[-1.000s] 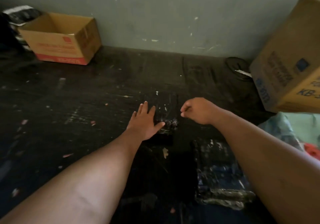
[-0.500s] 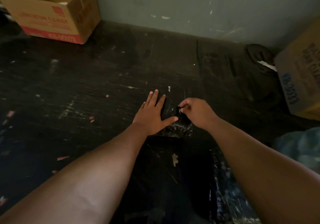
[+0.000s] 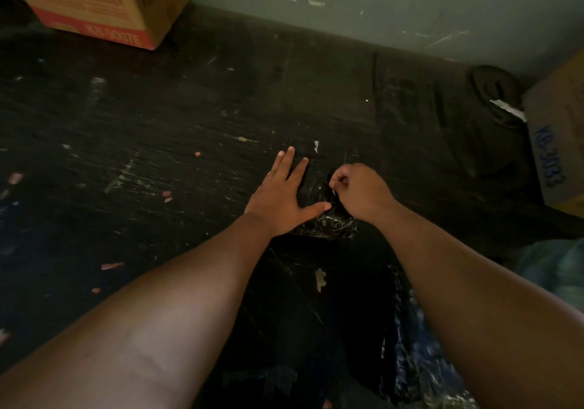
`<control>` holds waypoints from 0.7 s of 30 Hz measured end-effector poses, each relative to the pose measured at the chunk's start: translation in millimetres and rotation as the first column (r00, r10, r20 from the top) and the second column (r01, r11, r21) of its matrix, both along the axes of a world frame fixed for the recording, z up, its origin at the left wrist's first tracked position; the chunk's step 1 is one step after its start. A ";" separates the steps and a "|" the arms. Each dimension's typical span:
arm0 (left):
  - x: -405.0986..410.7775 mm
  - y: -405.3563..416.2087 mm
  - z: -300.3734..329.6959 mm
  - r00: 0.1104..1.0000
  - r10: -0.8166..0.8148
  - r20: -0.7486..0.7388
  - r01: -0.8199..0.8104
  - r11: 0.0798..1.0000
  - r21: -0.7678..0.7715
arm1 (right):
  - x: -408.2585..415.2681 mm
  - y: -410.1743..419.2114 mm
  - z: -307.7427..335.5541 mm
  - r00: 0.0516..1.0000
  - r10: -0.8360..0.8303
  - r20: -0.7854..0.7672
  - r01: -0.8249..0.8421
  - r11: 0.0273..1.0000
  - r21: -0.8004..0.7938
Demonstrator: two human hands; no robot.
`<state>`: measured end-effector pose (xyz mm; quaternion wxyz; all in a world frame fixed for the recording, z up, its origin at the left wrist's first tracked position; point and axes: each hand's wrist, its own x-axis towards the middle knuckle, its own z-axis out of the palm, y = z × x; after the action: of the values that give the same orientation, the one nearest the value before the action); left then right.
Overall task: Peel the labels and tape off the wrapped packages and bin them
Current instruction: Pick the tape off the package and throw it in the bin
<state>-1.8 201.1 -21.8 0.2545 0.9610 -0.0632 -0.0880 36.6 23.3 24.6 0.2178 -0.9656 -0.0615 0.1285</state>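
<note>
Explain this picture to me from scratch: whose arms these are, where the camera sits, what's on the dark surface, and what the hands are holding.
There is no machine here. A person wears a camera on the head, looking forward and down, so the arms are their own. The left hand lies flat with straight fingers, pressing on a black wrapped package on the dark, scuffed table. The right hand is curled, apparently pinching something small at the package's wrap, probably tape; it is too dark to be sure. A cardboard box stands far left by the wall, another box at the right edge. More black wrapped material lies nearer the person.
</note>
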 end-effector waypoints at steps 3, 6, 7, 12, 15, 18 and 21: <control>-0.3 0.2 1.6 1.000 0.002 -0.011 -0.002 1.000 0.001 | -0.4 -8.7 3.6 0.999 0.013 -0.047 -0.010 0.999 0.053; -0.9 0.2 2.3 1.000 0.003 -0.012 -0.003 1.000 -0.008 | -0.7 -10.6 5.5 0.998 0.055 -0.026 -0.054 0.998 0.029; -1.0 0.0 2.5 1.000 0.001 -0.014 -0.002 1.000 -0.010 | -1.1 -10.2 5.4 0.997 0.071 -0.015 -0.071 0.997 0.007; -1.0 -1.1 3.3 1.000 0.000 -0.025 0.000 1.000 -0.001 | -0.7 -7.9 6.3 0.989 0.149 -0.003 -0.149 0.986 -0.071; -1.5 -1.3 2.7 1.000 -0.002 -0.015 0.002 1.000 -0.009 | 2.9 -8.3 8.6 0.981 0.192 -0.043 -0.195 0.976 -0.097; -1.3 -0.6 2.1 1.000 0.005 -0.013 -0.005 1.000 -0.014 | 5.2 -12.7 9.9 0.983 0.162 -0.080 -0.165 0.986 -0.025; -1.7 -0.2 2.2 1.000 0.007 -0.021 -0.008 1.000 -0.019 | 5.3 -13.5 8.8 0.991 0.120 -0.062 -0.120 0.993 0.012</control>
<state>-3.5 200.9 -19.6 0.2646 0.9578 -0.0579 -0.0964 41.9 9.8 33.4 0.2153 -0.9548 -0.1131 0.1712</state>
